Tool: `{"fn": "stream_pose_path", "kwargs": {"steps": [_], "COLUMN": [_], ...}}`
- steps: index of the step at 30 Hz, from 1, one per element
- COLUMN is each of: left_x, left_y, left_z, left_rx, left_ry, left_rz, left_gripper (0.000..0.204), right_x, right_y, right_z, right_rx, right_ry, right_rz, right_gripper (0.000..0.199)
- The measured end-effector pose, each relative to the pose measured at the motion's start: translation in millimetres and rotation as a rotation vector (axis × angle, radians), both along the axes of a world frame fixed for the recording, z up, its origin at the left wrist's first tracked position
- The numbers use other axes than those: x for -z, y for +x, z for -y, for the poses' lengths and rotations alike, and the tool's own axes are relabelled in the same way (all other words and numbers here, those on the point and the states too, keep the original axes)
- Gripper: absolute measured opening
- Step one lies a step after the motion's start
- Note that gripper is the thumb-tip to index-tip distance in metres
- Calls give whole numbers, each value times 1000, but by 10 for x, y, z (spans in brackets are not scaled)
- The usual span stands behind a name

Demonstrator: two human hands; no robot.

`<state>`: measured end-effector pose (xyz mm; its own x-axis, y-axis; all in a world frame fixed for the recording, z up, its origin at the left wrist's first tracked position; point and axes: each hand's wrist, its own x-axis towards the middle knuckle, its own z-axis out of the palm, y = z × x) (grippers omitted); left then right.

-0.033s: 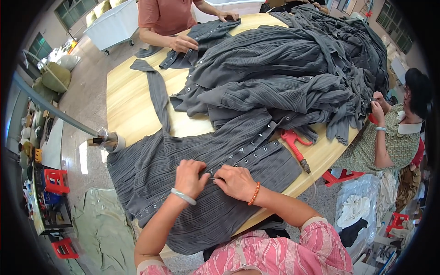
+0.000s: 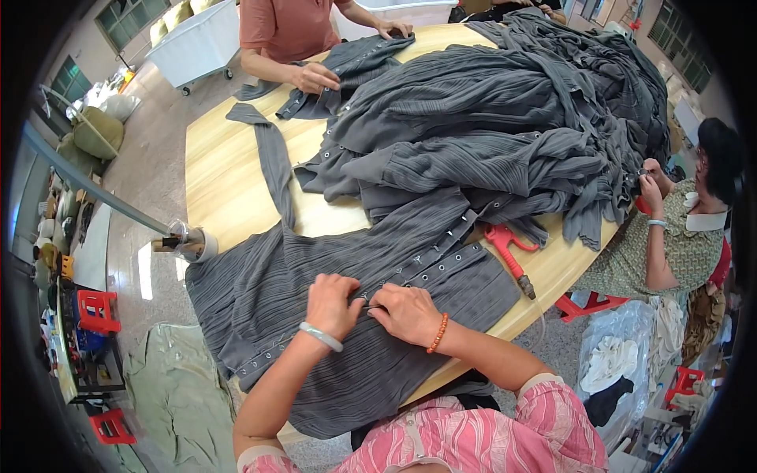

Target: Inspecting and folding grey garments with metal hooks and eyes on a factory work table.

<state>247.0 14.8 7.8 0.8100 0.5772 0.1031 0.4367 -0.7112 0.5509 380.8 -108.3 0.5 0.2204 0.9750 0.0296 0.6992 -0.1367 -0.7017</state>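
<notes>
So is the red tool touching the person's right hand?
Apart. The head view shows the red tool lying on the grey cloth near the table edge, with bare cloth between it and the right hand.

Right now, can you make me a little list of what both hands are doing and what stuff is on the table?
left hand: pinching the grey pleated garment at its snap-button strip
right hand: pinching the same strip, beside the left
grip: both closed on fabric
tool: red-handled tool lying on the round wooden table, untouched
pile: heap of grey garments beyond
others: a co-worker's hand on another garment
</notes>
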Motion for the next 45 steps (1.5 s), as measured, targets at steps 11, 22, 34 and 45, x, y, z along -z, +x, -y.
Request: {"fn": "stream_pose_path", "kwargs": {"steps": [11,22,34,45], "left_x": [54,-17,85,404], "left_y": [90,74,543,299], "left_z": [-139,-136,93,-171], "left_rx": [-18,-7,105,97], "left_ry": [-429,-498,35,-438], "left_rz": [-93,-193,-29,-90], "left_gripper": [11,11,7,8], "right_x": [-27,-89,-141,145], "right_y": [118,206,416,328], "right_z": [-234,-171,177,-166], "right_rx": [59,64,132,126], "right_ry": [-174,-296,-89,-142], "right_rz": [-117,-139,89,-113], "right_gripper": [21,22,18,19]}}
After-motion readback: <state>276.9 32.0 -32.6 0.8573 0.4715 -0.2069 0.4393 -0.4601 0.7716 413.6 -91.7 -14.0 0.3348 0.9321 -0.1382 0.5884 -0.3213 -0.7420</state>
